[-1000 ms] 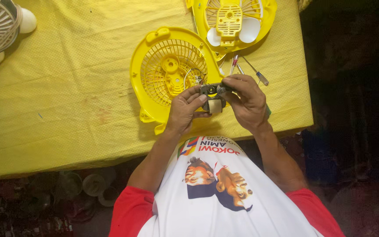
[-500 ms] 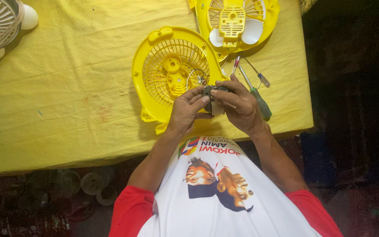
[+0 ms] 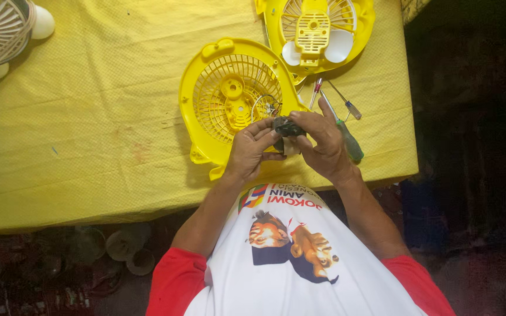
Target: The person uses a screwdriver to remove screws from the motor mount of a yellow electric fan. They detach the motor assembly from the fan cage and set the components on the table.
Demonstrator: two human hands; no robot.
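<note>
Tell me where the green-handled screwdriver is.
In the head view, the green-handled screwdriver lies on the yellow cloth just right of the right hand, beside a smaller screwdriver, below the upper fan housing.

Fan housing (image 3: 229,99) on table (image 3: 89,146); screwdrivers (image 3: 338,114) right of it; second housing (image 3: 317,32) behind.

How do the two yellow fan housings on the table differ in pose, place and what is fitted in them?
The near fan housing lies whole in view beside the hands, its grille bare apart from a round hub; the far fan housing is cut off by the picture's top edge and carries a yellow centre bracket with white pieces either side. The near one has thin wires running from it towards the small dark part that both hands hold; the far one lies untouched. Both are yellow, grilled and rest on the yellow cloth.
</note>
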